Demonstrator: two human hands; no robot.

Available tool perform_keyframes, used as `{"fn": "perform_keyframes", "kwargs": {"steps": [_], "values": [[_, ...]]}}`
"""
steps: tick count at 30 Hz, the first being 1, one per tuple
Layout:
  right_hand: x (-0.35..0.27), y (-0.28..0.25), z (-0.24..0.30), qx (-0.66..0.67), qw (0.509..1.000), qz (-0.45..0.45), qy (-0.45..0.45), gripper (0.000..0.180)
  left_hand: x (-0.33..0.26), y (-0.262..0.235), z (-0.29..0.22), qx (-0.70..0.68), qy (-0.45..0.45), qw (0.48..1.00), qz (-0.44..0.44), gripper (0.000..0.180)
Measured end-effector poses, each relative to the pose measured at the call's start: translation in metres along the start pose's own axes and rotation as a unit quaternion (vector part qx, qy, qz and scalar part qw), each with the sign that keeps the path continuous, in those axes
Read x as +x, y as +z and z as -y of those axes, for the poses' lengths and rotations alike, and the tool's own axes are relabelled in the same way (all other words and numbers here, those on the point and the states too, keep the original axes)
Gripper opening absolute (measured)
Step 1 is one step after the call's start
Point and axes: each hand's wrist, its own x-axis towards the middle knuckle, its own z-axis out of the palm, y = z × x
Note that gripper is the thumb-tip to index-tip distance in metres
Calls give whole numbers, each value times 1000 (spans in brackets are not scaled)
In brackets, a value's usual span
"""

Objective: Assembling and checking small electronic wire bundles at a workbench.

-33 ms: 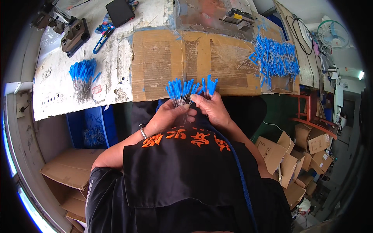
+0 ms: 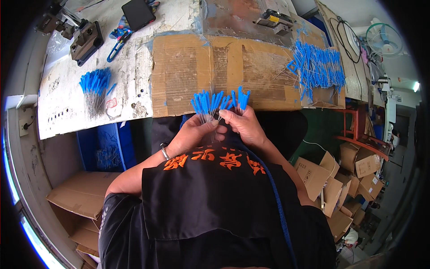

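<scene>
My left hand (image 2: 197,132) is closed round the wire stems of a fanned bunch of small wire brushes (image 2: 206,103), their blue bristled heads pointing away from me. Beside it, my right hand (image 2: 245,127) pinches a smaller group of the same brushes (image 2: 242,97) between thumb and fingers. The two hands nearly meet just off the table's near edge, above my black apron (image 2: 201,197). Some stems are hidden behind the fingers.
A pile of blue brushes (image 2: 318,65) lies on the cardboard-covered table (image 2: 188,76) at right; another bunch (image 2: 95,83) lies at left. Blue-handled scissors (image 2: 118,47), a dark tablet-like object (image 2: 138,14) and a metal clamp device (image 2: 86,42) sit farther back. Cardboard boxes (image 2: 331,193) stand on the floor at right.
</scene>
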Motion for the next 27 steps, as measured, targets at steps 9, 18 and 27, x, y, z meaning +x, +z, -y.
{"fn": "perform_keyframes", "kwargs": {"steps": [9,18,27], "values": [[3,-4,-6,14,1000,-2,17,15,2,-2,1,1,21,1000,21,23],[8,-15,-18,-14,1000,-1,22,17,4,-3,4,3,18,1000,-8,20],[6,-8,-12,-17,999,-12,26,17,2,2,-3,-13,3,1000,-18,21]]}}
